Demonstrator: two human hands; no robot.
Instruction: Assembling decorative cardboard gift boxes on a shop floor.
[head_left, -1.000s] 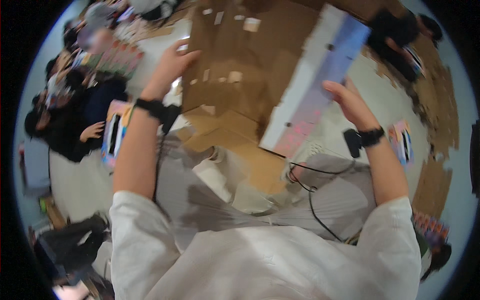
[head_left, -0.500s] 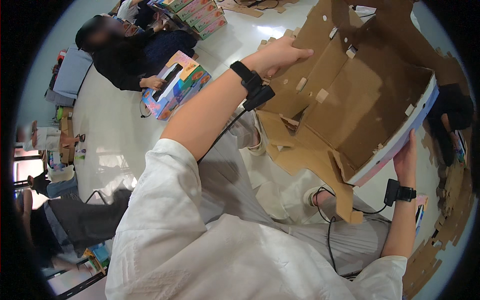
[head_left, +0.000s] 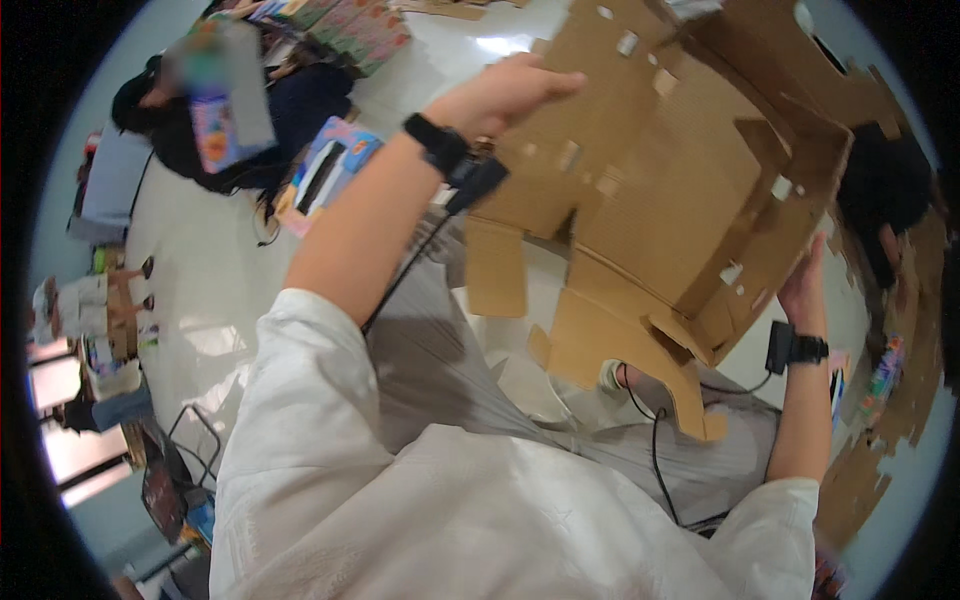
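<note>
A partly unfolded cardboard box (head_left: 660,200) is held up in front of me, its plain brown inside facing me. Loose flaps (head_left: 495,270) hang from its near left edge, and small white tabs show on its panels. My left hand (head_left: 510,92) is closed on the far left panel, thumb on the inner face, the other fingers partly hidden behind. Against the outer right wall, my right hand (head_left: 803,282) grips the box from outside; its fingertips are partly covered by the wall.
At the left a seated person (head_left: 180,120) has a colourful carton (head_left: 225,115) upright, beside another printed carton (head_left: 328,172) on the floor. Stacked cartons (head_left: 350,35) stand behind. Flattened cardboard (head_left: 915,370) lines the right, where another person (head_left: 885,190) sits. Cables (head_left: 655,460) cross my lap.
The box has tilted and its left panel and flaps have spread flatter. My left hand has moved slightly left with it. The seated person at the left has raised a carton.
</note>
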